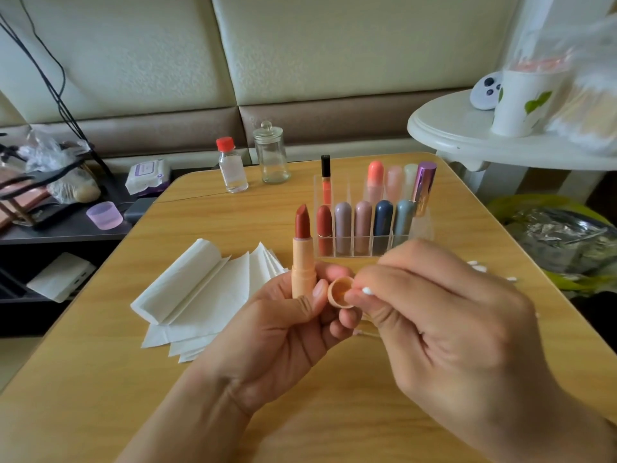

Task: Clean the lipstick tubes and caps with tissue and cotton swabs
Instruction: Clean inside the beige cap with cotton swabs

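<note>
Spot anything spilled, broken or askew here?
Nothing spilled or broken. Only loose bits: a few cotton swabs lie scattered on the table by the right hand, and the tissues are fanned out unevenly. The left hand holds the open lipstick upright.

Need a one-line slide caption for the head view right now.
Left hand holds an open peach lipstick and its cap; right hand brings a cotton swab to the cap.

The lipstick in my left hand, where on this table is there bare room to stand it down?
Bare wood lies along the near table edge, left of your left hand, and between the tissue stack and the red-capped bottle. It is crowded around the acrylic organizer, and cotton swabs lie to its right.
</note>
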Tool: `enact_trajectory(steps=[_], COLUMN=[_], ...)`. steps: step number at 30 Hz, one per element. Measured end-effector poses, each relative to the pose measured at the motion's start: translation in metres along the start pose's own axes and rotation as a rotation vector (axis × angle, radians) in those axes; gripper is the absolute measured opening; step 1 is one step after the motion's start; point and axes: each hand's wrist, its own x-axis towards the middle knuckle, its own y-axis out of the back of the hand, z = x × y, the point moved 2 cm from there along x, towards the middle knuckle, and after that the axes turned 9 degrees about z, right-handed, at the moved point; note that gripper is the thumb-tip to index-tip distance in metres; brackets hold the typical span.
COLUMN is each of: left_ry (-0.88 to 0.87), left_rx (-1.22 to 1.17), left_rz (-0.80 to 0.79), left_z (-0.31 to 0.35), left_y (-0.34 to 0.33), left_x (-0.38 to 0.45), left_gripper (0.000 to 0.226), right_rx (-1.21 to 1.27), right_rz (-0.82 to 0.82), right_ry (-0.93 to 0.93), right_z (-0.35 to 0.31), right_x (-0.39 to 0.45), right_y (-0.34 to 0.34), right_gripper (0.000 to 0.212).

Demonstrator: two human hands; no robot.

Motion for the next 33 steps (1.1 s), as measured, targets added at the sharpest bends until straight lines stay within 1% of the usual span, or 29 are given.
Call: enact_trajectory(steps=[2,4,7,9,12,16,21,24,27,29,33], left_ry=[-0.004,-0.01,-0.013,0.0,0.021,0.004,0.039,0.043,0.022,0.015,0.032], left_rx=[0.025,0.035,0.023,-0.001,-0.036,-0.002,-0.062,-0.067,-0.044,-0.029,-0.046], left_rz=[0.024,0.032,0.019,-0.001,-0.013,0.011,-0.044,-0.056,-0.049,-0.051,-0.085], left_z=[-0.0004,-0.001,-0.0005,0.0,0.0007,-0.0006,-0.0012,-0.0009,-0.0005,-0.0005,-0.0018], left_y=[0.0015,0.0019,0.0017,0.0014,0.0017,0.0023,0.0024,0.0026,0.0031,0.0029,0.0009], left_x=[0.0001,0.0004,0.0009,0.0007,0.0002,0.0007,0.0013,0.0012,-0.0001,-0.0002,0.0013], left_gripper=[0.015,0.015,0.012,0.009,0.01,0.011,0.013,0.016,0.016,0.015,0.015], right_rx=[0.026,-0.002,-0.079,-0.088,-0.018,0.077,-0.003,0.064,0.128,0.097,-0.007], right_rz=[-0.029,-0.04,-0.013,-0.003,-0.015,-0.058,-0.019,-0.009,-0.037,-0.043,0.004], right_ry=[-0.009,0.011,0.088,0.113,0.069,0.0,0.046,0.042,0.007,0.0,0.05], right_z=[0.0013,0.0021,-0.0007,-0.0024,-0.0011,0.0013,-0.0011,-0.0033,-0.0018,-0.0015,-0.0024], right_x=[0.0018,0.0033,0.003,0.001,0.0004,0.0038,0.0021,-0.0014,0.0014,0.0046,0.0003], right_y=[0.0003,0.0018,0.0047,0.0051,0.0041,0.0033,0.005,0.0025,0.0031,0.0052,0.0053], right_gripper=[0.019,0.018,0.016,0.012,0.011,0.016,0.016,0.014,0.015,0.017,0.014])
